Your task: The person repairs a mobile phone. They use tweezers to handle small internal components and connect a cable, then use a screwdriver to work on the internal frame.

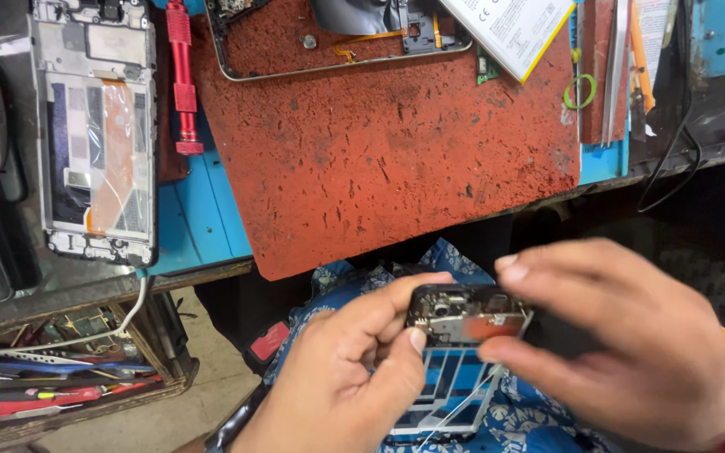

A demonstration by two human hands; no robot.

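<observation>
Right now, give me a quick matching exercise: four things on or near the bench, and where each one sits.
Things:
1. red screwdriver
2. opened phone frame
3. green ring
4. small phone assembly

Places:
A. right edge of the red mat
B. between both hands, left hand and right hand
C. far left, on the bench
D. along the mat's left edge

Pairs: 1-D, 2-C, 3-A, 4-B

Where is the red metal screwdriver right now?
In the head view, the red metal screwdriver lies at the upper left on the blue bench top, between the opened phone frame and the worn red work mat.
</observation>
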